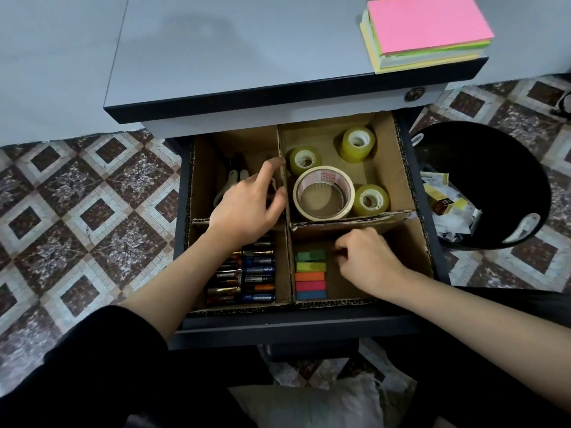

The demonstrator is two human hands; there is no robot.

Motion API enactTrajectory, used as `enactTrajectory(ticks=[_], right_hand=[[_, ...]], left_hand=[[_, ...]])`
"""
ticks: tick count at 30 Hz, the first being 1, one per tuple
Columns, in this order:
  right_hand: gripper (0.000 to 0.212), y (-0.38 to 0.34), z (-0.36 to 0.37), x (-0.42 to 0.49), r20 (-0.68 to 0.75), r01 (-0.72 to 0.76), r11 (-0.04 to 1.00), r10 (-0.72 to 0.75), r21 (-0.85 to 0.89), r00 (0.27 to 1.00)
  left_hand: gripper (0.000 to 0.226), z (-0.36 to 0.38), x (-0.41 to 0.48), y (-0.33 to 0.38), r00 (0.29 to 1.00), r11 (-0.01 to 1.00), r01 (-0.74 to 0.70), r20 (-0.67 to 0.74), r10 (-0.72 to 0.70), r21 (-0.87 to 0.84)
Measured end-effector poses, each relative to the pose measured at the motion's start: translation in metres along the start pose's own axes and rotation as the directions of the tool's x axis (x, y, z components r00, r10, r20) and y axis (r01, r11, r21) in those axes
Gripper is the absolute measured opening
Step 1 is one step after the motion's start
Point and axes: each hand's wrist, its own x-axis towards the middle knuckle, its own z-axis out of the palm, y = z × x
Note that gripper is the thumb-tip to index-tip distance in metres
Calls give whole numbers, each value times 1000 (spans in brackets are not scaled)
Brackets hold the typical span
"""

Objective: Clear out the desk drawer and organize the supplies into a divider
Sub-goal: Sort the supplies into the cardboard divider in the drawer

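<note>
A cardboard divider (398, 168) with four compartments fills the open desk drawer (185, 193). The far right compartment holds a wide tape roll (312, 184) and three small clear tape rolls (357, 144). Batteries (247, 278) fill the near left compartment. A row of coloured sticky flags (310, 274) lies in the near right one. My left hand (247, 208) hovers over the far left compartment, where scissors (236, 176) lie; its forefinger and thumb touch the middle cardboard wall. My right hand (367, 257) is in the near right compartment beside the flags, fingers curled downward and their tips hidden.
A stack of pink, green and yellow notepads (426, 29) sits on the grey desk top (247, 50) at the right corner. A black waste bin (494, 186) with crumpled wrappers stands right of the drawer. Patterned tile floor (77, 211) lies to the left.
</note>
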Motion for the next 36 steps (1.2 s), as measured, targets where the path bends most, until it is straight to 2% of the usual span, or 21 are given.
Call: enactTrajectory(ticks=[3, 6, 11, 18, 22, 24, 27, 29, 33, 36], right_hand=[[27, 10, -3, 1, 55, -76, 994, 72, 77, 996], [21, 16, -3, 7, 121, -144, 970, 122, 194, 985], [17, 18, 1, 10, 215, -300, 874, 232, 382, 949], [14, 7, 4, 16, 307, -396, 742, 264, 542, 914], [14, 3, 5, 16, 317, -399, 730, 258, 555, 913], [15, 3, 6, 15, 287, -368, 773, 248, 517, 925], [15, 1, 3, 11, 115, -175, 943, 147, 284, 982], [18, -4, 1, 7, 36, -70, 982, 65, 178, 997], [35, -12, 3, -1, 13, 107, 984, -106, -143, 994], [33, -18, 3, -3, 2, 227, 924, -238, -308, 971]], left_hand=[[43, 0, 1, 1, 1000, 1000, 12, 11, -12, 1], [45, 0, 1, 2, 999, 1000, 26, 23, -26, 9], [47, 0, 0, 1, 999, 999, 34, 11, -34, 43], [49, 1, 1, 1, 1000, 999, 17, -1, -17, 46], [52, 2, 2, 1, 1000, 999, 16, -1, -16, 47], [53, 1, 2, 1, 1000, 999, 11, -4, -10, 48], [49, 1, 1, 1, 1000, 998, 19, -4, -18, 57], [50, 1, 1, 1, 1000, 998, 15, -9, -15, 62], [47, 1, 2, 2, 1000, 998, 15, -4, -15, 63], [48, 1, 1, 3, 1000, 998, 15, -7, -14, 65]])
